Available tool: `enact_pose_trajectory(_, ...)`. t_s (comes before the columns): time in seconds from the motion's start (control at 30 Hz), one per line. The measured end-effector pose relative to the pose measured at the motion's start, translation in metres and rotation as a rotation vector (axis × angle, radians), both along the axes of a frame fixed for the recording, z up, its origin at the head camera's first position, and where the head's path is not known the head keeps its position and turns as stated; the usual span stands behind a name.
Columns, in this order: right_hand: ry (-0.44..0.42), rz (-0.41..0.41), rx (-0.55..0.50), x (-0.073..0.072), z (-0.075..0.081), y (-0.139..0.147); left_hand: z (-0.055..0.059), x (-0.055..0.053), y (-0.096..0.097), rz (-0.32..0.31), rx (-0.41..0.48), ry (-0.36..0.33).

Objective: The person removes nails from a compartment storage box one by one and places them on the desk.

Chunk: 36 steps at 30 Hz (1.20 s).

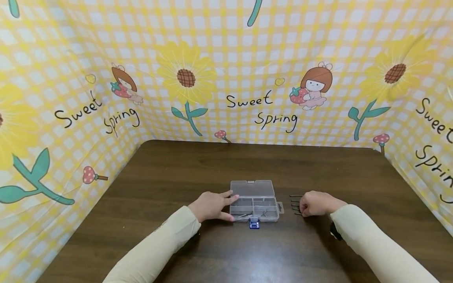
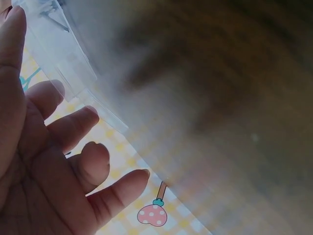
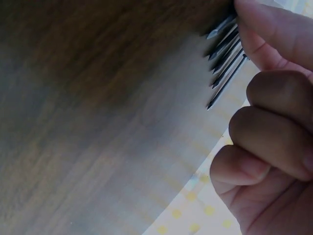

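Observation:
A clear plastic compartment box (image 1: 271, 217) lies on the table with its lid (image 1: 252, 188) swung back and its blue latch (image 1: 254, 224) at the front. Some nails (image 1: 244, 215) lie in its front compartments. My left hand (image 1: 211, 206) rests at the box's left side, fingers spread, thumb at the front corner and fingertips by the lid hinge. Right of the box, several dark nails (image 3: 227, 83) lie in a row, points to the left. Over their head ends, my right hand (image 1: 315, 203) pinches the nearest nail (image 3: 221, 27) between thumb and forefinger, other fingers curled.
The dark wooden table (image 1: 184, 165) carries the box and nails. A yellow checked cloth (image 1: 247, 70) with sunflowers and lettering rises behind the table and along both sides. A hanging tab (image 1: 280, 207) sticks out from the box's right side, toward the nails.

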State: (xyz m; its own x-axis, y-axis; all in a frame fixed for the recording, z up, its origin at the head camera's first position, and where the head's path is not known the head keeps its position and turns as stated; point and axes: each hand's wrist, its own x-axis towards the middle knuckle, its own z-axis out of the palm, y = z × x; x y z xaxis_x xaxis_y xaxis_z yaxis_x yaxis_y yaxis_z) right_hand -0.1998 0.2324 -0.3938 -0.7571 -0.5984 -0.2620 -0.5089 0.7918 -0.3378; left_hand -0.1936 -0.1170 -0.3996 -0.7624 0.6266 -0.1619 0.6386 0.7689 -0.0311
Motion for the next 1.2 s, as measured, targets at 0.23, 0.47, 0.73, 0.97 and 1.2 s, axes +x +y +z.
enact_pose_trajectory(0.23,0.008,-0.009,0.016,0.001,-0.004,0.001,-0.003,0.003,-0.001,-0.004,0.018,-0.029)
enact_pose_trajectory(0.47,0.002,-0.026,0.016,-0.002,-0.001,0.002,0.000,0.001,-0.002,-0.013,0.023,-0.015)
enact_pose_trajectory(0.73,0.053,-0.022,-0.021,-0.004,0.007,0.001,0.001,-0.001,-0.001,-0.001,0.009,-0.037)
enact_pose_trajectory(0.97,0.099,0.022,-0.020,-0.011,0.011,-0.009,0.001,-0.001,-0.001,-0.004,0.017,-0.034)
enact_pose_trajectory(1.2,0.118,0.037,-0.045,-0.017,0.012,-0.023,0.002,-0.001,0.000,0.008,0.017,-0.036)
